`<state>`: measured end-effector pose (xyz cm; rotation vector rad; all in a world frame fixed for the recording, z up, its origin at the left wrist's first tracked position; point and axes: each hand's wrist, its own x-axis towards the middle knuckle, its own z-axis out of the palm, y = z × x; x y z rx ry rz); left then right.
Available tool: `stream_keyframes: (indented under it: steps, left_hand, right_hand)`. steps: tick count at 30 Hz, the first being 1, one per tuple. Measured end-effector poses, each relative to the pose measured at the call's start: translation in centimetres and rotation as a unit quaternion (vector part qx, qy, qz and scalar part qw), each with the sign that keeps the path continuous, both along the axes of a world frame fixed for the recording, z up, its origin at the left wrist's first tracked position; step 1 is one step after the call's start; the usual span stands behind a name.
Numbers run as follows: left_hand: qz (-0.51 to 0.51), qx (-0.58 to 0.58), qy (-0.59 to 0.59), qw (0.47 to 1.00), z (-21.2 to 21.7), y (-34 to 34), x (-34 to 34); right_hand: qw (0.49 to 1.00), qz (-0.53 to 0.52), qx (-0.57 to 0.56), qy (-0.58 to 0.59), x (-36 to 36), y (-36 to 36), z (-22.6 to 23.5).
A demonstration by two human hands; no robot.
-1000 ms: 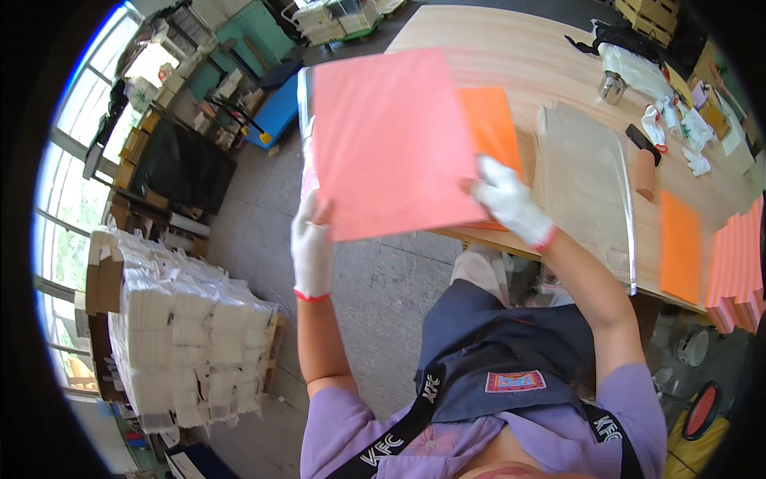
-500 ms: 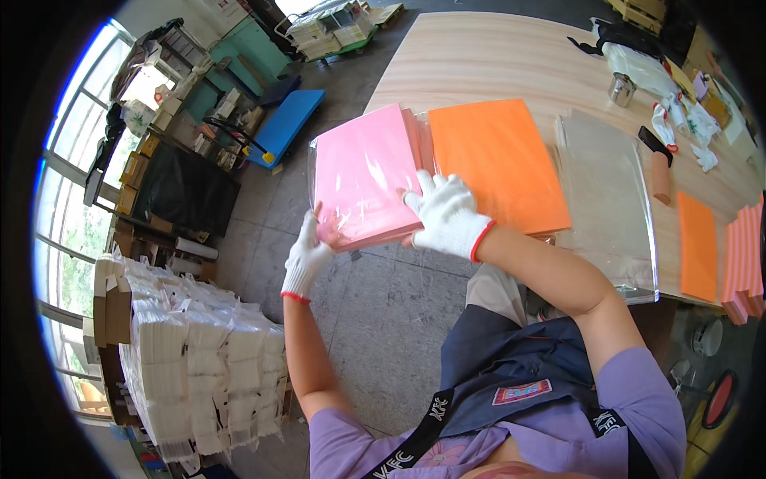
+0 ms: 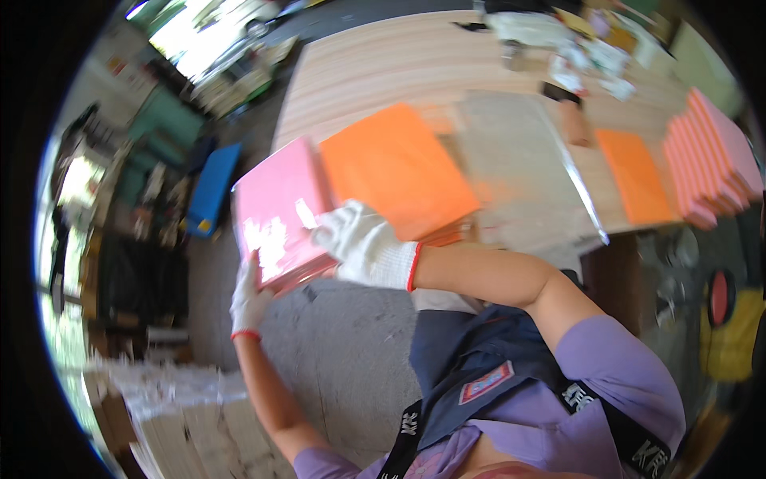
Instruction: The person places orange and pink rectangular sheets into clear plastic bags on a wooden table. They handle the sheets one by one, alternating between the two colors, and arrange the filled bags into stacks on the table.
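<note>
A thick pink stack of sheets (image 3: 279,203) in shiny clear plastic lies at the table's left front edge, its near end toward me. My left hand (image 3: 251,302), in a white glove with bare fingertips, grips its near left corner, thumb on top. At the near right corner, my right hand (image 3: 363,246), gloved alike, is closed around the edge; motion blurs its fingers. Right beside the pink stack sits an orange stack (image 3: 395,168). Flat clear plastic bags (image 3: 511,140) lie to the right of that.
Farther right are a brown block with a black top (image 3: 574,124), a small orange stack (image 3: 634,176) and staggered pink-and-orange bundles (image 3: 710,160). A metal cup (image 3: 512,56) and clutter stand at the back. A blue cart (image 3: 214,188) and wrapped white stacks (image 3: 191,399) are on the left.
The whole view has turned, so the table and its stacks appear farther left and tilted. Both hands remain on the pink stack, my right hand now curled more at its near right corner.
</note>
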<state>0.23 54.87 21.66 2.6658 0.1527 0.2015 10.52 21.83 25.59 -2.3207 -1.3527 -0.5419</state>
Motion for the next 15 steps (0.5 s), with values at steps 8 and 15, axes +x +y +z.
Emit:
stream_keyframes:
  steps: [8,15]
  left_hand:
    - [0.065,0.131,-0.279,0.949,1.6,-10.1,-2.9]
    - [-0.277,-0.028,-0.251,0.927,-2.2,-36.7,0.1]
  right_hand:
    - [0.873,-0.301,0.303,0.237,-1.1,-34.2,-9.1]
    - [0.566,-0.78,0.23,0.135,-1.1,-65.4,-17.7]
